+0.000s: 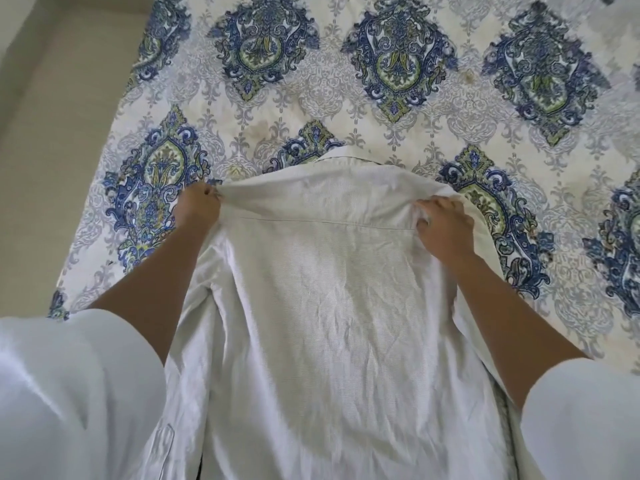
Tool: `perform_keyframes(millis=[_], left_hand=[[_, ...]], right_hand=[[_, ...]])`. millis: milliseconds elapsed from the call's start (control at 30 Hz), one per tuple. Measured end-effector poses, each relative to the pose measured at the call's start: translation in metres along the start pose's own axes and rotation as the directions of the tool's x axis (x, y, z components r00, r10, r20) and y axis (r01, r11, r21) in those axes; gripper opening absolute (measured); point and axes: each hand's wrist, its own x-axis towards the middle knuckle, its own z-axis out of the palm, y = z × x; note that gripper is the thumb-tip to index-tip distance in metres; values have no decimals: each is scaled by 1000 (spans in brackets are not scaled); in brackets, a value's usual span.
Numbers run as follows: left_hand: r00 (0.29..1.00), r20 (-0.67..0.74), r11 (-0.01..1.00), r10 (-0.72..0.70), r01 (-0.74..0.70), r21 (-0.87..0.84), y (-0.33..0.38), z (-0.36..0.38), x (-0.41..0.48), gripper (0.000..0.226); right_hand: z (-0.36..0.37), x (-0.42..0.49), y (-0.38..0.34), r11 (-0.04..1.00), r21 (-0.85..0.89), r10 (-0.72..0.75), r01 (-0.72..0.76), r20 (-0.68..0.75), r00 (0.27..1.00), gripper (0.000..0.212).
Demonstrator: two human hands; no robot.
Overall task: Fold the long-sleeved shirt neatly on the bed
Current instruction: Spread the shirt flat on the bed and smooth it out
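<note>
White sleeves (69, 393) lowest in frame, forearms (156, 292) bare. Long-sleeved shirt (329, 306) spread back-up on patterned bedspread (398, 109), collar (332, 156) at far end, hem toward camera. Left hand (197, 209) fingers curled, pinching left shoulder edge; right hand (445, 226) fingers curled, bunching cloth at right shoulder.

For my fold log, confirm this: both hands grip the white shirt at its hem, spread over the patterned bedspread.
Not the hem. The head view shows the left hand and right hand gripping the white shirt at its shoulders, spread over the patterned bedspread.
</note>
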Motion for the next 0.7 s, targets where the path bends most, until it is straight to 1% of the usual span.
perform_keyframes(millis=[67,100,133,167,200,233,300,333,367,400,467,533,567,600,633,700], left_hand=[[996,-12,989,89,-87,117,12,6,-4,36],[983,3,969,184,-181,168,23,9,-9,44],[953,24,933,301,-300,199,34,13,-11,50],[913,64,886,404,-408,222,47,18,-13,52],[878,122,845,463,-478,240,62,23,-14,51],[861,176,817,478,-509,271,75,28,-15,48],[844,286,763,454,-534,365,93,36,-11,35],[848,298,767,438,-525,369,99,37,-8,28],[863,280,804,421,-498,325,103,37,-5,22],[884,247,846,398,-458,275,107,37,-2,21],[900,188,859,394,-433,272,111,37,0,28],[913,170,870,372,-407,279,111,44,1,23],[923,162,881,350,-383,277,109,47,-4,20],[928,142,889,343,-370,268,104,52,-11,26],[925,107,890,364,-380,251,100,57,-22,38],[891,18,871,455,-448,201,88,67,-57,58]], right_hand=[[0,4,-7,999,34,32,-30,-75,997,38],[-2,7,-12,998,66,34,-25,-134,990,38],[-5,11,-19,995,102,28,-9,-190,981,39],[-8,16,-25,991,131,17,13,-226,974,40],[-11,23,-31,988,151,8,28,-233,973,42],[-12,32,-36,986,166,8,26,-202,979,43],[-14,50,-43,983,179,49,-35,-75,996,40],[-15,57,-45,978,196,75,-69,-28,997,34],[-17,63,-47,968,234,98,-91,-18,995,28],[-19,68,-49,955,279,119,-103,-38,992,24],[-20,72,-52,934,339,154,-115,-88,984,19],[-16,73,-55,929,350,174,-124,-116,978,13],[-12,72,-56,936,328,178,-129,-124,976,13],[-7,68,-55,950,287,169,-120,-150,974,17],[-2,60,-53,966,242,144,-94,-201,969,25],[11,32,-55,988,155,49,8,-357,933,39]])
